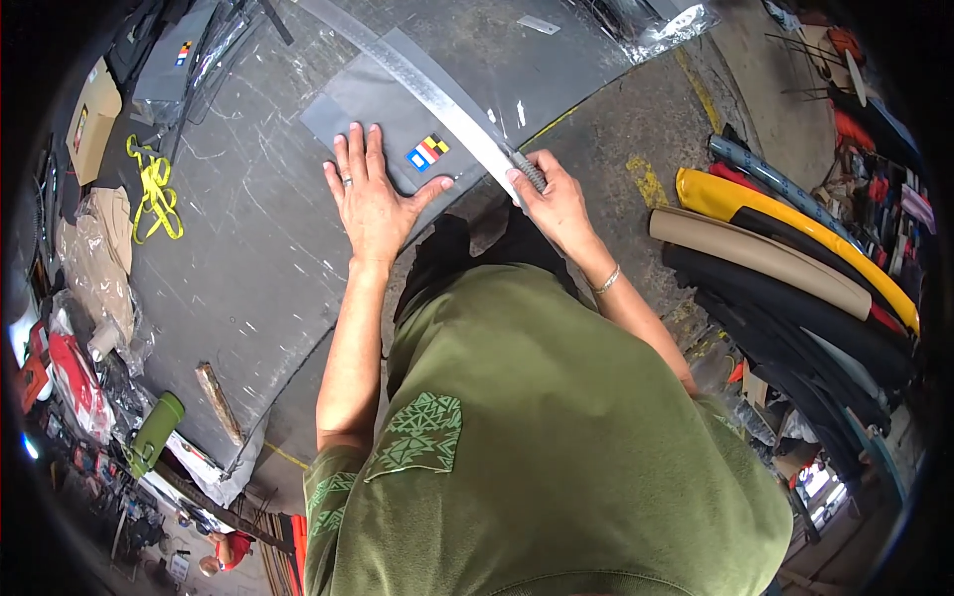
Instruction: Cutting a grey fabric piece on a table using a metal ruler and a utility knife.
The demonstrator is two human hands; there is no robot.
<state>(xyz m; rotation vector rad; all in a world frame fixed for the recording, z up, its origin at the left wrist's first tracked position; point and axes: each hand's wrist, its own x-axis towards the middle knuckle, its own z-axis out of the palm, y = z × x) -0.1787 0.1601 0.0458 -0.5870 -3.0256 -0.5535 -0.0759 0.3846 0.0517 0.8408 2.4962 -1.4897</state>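
Observation:
A grey sheet (383,84) with a small multicoloured patch (428,153) lies on the dark worktable. My left hand (373,204) presses flat on its near edge with fingers spread, left of the patch. A long metal straightedge (422,89) crosses the sheet diagonally, its near end reaching my right hand (556,204). That hand is closed around a ribbed grey handle (529,171), which looks like a utility knife's, beside the straightedge. No blade shows. The right thumb lies at the straightedge's near end.
On the scratched worktable (238,268) lie a yellow measuring tape (154,189), a small metal ruler (538,24) and a worn stick (219,402). Rolls of material, including a tan roll (755,253) and a yellow roll (815,233), stand at right. A person in red (234,549) is at lower left.

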